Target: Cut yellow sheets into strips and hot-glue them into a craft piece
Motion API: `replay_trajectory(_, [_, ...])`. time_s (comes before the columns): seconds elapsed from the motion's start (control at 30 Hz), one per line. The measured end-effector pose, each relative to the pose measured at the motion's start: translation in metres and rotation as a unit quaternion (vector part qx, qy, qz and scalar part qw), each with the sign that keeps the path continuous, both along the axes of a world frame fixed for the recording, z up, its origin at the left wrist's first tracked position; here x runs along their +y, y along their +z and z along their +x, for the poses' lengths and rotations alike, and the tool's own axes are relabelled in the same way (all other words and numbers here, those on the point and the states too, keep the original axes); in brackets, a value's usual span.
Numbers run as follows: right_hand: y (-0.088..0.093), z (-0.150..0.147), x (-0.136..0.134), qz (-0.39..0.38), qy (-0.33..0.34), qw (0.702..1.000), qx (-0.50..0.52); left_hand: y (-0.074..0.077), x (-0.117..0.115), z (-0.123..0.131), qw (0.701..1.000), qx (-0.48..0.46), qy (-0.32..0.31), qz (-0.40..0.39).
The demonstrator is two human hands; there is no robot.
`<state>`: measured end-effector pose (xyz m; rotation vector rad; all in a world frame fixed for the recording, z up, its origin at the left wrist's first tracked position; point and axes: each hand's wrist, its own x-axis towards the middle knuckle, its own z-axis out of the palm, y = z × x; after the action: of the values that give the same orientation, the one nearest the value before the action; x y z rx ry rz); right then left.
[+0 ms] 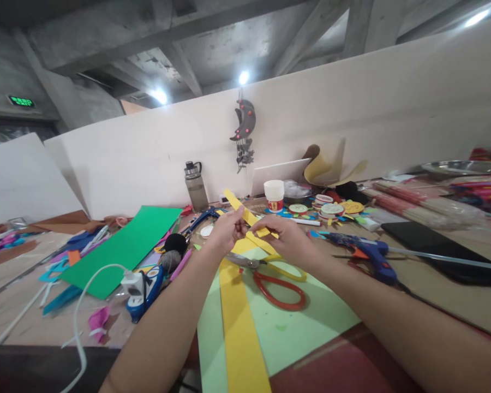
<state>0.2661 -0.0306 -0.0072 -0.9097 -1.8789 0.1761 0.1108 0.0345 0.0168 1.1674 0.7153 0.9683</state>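
Between my two hands is a narrow yellow paper strip (251, 219), raised over the work surface. My left hand (229, 232) pinches it near the middle, and its far end sticks up beyond the fingers. My right hand (284, 234) has its fingers closed on the strip's nearer part. Below them, scissors (280, 292) with one orange and one yellow handle loop lie on a pale green sheet (306, 322). A wider yellow strip (241, 327) runs along that sheet toward me, partly under the scissors.
To the right lie a blue glue gun (372, 254) and a black flat case (442, 251). Leftward are a green sheet (126, 245) and a blue power strip (147, 295) with a white cable. A bottle (196, 188) and a paper cup (274, 195) stand at the back.
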Motion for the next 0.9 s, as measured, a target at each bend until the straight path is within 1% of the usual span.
replay_trajectory(0.1, [-0.006, 0.003, 0.004, 0.046, -0.042, 0.993, -0.096, -0.002, -0.002, 0.001, 1.0, 0.019, -0.022, -0.005])
replay_trajectory(0.17, [-0.01, 0.005, 0.007, 0.065, -0.049, 0.984, -0.157, -0.003, -0.002, 0.002, 0.998, 0.036, -0.046, 0.001])
replay_trajectory(0.23, [-0.013, 0.005, 0.009, 0.073, -0.045, 0.978, -0.192, -0.005, -0.001, 0.002, 0.996, 0.057, -0.06, 0.018])
replay_trajectory(0.33, [-0.011, 0.004, 0.006, 0.079, -0.033, 0.977, -0.194, -0.004, -0.003, 0.003, 0.996, 0.065, -0.051, 0.045])
replay_trajectory(0.43, [-0.003, 0.0, 0.001, 0.063, -0.021, 0.989, -0.128, 0.0, -0.005, 0.003, 0.998, 0.023, -0.033, 0.05])
replay_trajectory(0.5, [0.0, -0.002, -0.001, 0.021, -0.017, 0.998, -0.054, 0.002, -0.005, 0.003, 0.998, -0.015, -0.02, 0.053])
replay_trajectory(0.57, [0.002, -0.003, -0.001, -0.052, -0.004, 0.998, 0.033, 0.003, -0.004, 0.002, 0.997, -0.044, -0.011, 0.055])
replay_trajectory(0.6, [0.002, -0.003, -0.001, -0.098, 0.007, 0.992, 0.077, 0.003, -0.004, 0.001, 0.997, -0.054, -0.011, 0.054])
replay_trajectory(0.67, [0.0, -0.002, 0.002, -0.192, 0.032, 0.969, 0.15, 0.002, -0.003, 0.0, 0.996, -0.071, -0.019, 0.051])
replay_trajectory(0.73, [-0.001, -0.002, 0.003, -0.262, 0.053, 0.946, 0.186, 0.001, -0.004, 0.0, 0.995, -0.08, -0.029, 0.052])
replay_trajectory(0.8, [-0.001, -0.002, 0.004, -0.295, 0.063, 0.935, 0.188, 0.001, -0.005, 0.001, 0.994, -0.083, -0.031, 0.056])
replay_trajectory(0.9, [-0.001, -0.003, 0.003, -0.294, 0.057, 0.935, 0.191, 0.001, -0.007, 0.002, 0.995, -0.086, -0.024, 0.054])
